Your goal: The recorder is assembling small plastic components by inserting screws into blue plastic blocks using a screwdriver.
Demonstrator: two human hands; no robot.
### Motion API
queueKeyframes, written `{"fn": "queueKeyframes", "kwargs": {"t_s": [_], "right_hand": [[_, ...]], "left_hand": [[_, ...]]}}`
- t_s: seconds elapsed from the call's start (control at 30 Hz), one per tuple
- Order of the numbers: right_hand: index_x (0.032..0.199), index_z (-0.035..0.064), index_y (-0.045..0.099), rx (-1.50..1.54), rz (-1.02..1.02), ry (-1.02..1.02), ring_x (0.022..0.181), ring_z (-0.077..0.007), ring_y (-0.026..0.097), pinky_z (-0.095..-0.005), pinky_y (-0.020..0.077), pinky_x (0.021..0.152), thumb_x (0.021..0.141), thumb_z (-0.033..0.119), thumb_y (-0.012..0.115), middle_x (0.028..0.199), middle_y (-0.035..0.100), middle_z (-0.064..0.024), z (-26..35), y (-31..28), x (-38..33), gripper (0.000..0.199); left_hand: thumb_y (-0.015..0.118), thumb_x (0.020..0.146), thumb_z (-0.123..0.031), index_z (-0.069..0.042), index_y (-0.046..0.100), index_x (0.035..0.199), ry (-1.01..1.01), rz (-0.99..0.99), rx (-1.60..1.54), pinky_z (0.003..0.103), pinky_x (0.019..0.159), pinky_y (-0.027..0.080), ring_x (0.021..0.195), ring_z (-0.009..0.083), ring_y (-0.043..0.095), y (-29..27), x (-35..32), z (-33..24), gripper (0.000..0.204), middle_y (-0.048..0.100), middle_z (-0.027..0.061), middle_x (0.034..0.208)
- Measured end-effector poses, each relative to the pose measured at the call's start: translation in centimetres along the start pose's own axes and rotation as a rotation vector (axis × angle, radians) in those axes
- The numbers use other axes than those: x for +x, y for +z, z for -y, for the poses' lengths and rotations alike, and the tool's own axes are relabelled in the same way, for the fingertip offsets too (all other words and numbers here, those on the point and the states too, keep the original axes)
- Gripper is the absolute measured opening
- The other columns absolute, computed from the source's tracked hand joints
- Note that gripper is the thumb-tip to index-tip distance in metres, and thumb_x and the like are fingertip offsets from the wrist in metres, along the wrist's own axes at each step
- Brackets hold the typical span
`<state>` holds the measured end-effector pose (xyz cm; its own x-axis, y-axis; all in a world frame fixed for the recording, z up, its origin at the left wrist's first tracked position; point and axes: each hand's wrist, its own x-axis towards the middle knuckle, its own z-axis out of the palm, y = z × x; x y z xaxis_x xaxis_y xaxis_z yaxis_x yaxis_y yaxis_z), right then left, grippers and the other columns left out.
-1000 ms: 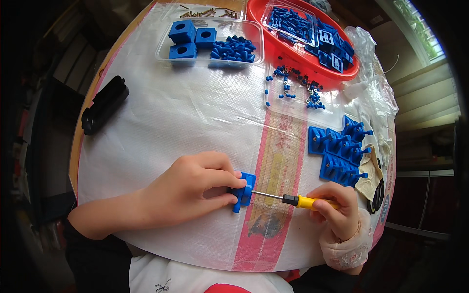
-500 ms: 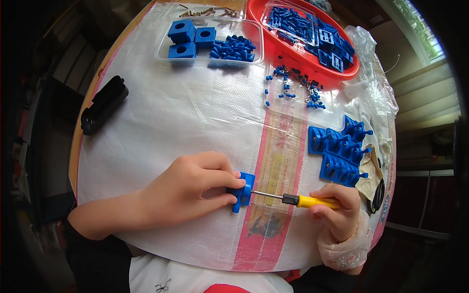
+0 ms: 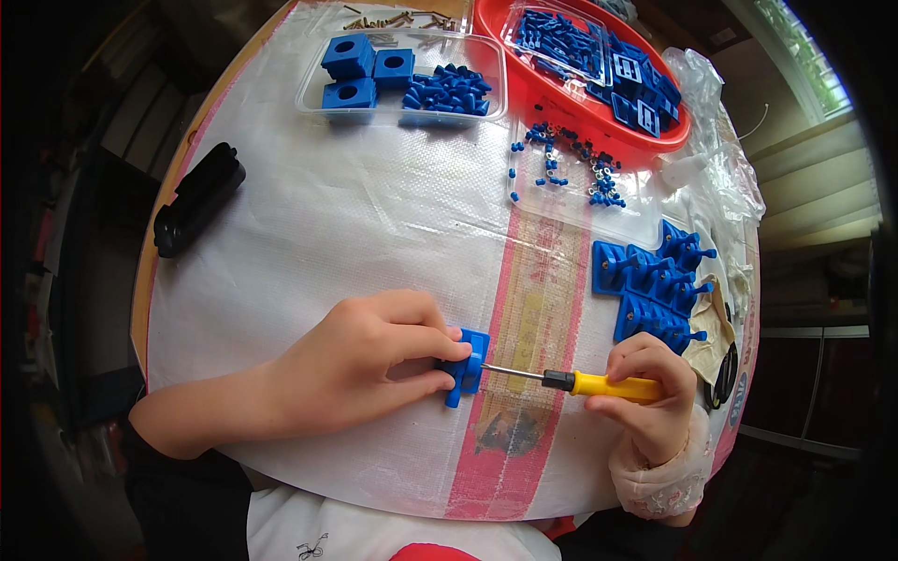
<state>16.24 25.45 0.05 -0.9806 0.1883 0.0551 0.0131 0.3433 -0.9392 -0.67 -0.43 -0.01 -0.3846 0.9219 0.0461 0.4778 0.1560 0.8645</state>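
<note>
My left hand (image 3: 393, 360) grips a small blue plastic part (image 3: 472, 360) from its left side, pressing it to the table with thumb and fingers. The part has a flat square base and a short peg pointing toward me. From the right, my right hand (image 3: 650, 388) holds a screwdriver (image 3: 613, 386) by its yellow handle between thumb and fingers. The shaft lies nearly level, and its tip meets the right side of the blue part. Whether a screw sits at the tip is too small to tell.
Blue assembled pieces (image 3: 655, 285) stand at the right. A clear tub (image 3: 313, 93) holds blue blocks and cones; a red basin (image 3: 552, 117) holds many blue parts. Small blue bits lie on a clear lid (image 3: 627, 224). A black case (image 3: 198, 201) lies at the left.
The fingers of my right hand have shifted on the yellow handle, the forefinger rising and opening a little. My left hand and the blue part stay put.
</note>
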Motion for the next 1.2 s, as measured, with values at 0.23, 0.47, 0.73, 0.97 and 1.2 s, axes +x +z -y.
{"fn": "queueKeyframes", "kwargs": {"t_s": [0.23,0.47,0.73,0.97,1.2], "right_hand": [[0.083,0.0017,0.063,0.11,-0.005,0.315,0.074,-0.011,0.057,-0.0218,0.0436,0.06,0.069,0.007,0.086,0.085,0.059,-0.0076,1.4,0.1,-0.8,0.027],[0.086,0.0037,0.061,-0.007,0.105,-0.073,0.071,-0.0125,0.054,-0.0218,0.0444,0.061,0.064,0.003,0.087,0.089,0.055,-0.0067,0.2,-0.4,0.0,0.034],[0.091,0.0014,0.067,-0.351,0.06,-0.33,0.069,-0.0198,0.063,-0.0248,0.0506,0.061,0.066,0.004,0.085,0.08,0.064,-0.0107,-0.5,-0.7,0.4,0.031],[0.091,-0.0009,0.069,-0.455,0.132,-0.329,0.059,-0.0178,0.058,-0.0273,0.0445,0.054,0.07,0.014,0.084,0.072,0.062,-0.0078,-0.6,-0.4,0.8,0.03],[0.087,0.0014,0.06,-0.156,0.122,0.012,0.072,-0.0153,0.057,-0.0245,0.0413,0.056,0.069,0.007,0.084,0.083,0.055,-0.0081,0.5,0.4,0.2,0.031]], "left_hand": [[0.079,0.073,-0.001,-0.005,0.071,0.106,0.009,-0.008,0.004,0.032,0.077,0.056,0.091,0.0241,0.068,0.1,-0.1,0.1,0.034,0.066,0.0119,0.096],[0.079,0.073,0.0,-0.005,0.071,0.105,0.015,-0.01,0.003,0.031,0.077,0.056,0.089,0.0242,0.068,0.1,0.0,-0.1,0.033,0.066,0.012,0.096],[0.078,0.074,0.0,-0.003,0.071,0.104,0.019,-0.014,0.004,0.031,0.075,0.056,0.088,0.0241,0.068,0.1,0.0,0.0,0.031,0.066,0.0124,0.094],[0.079,0.074,-0.001,-0.003,0.071,0.103,0.018,0.002,-0.007,0.031,0.075,0.056,0.088,0.0243,0.068,0.2,0.0,-0.1,0.03,0.066,0.0127,0.094],[0.079,0.074,-0.001,-0.003,0.071,0.104,0.03,-0.003,0.01,0.031,0.075,0.056,0.088,0.0247,0.068,0.1,-0.1,-0.1,0.031,0.066,0.0127,0.093]]}}
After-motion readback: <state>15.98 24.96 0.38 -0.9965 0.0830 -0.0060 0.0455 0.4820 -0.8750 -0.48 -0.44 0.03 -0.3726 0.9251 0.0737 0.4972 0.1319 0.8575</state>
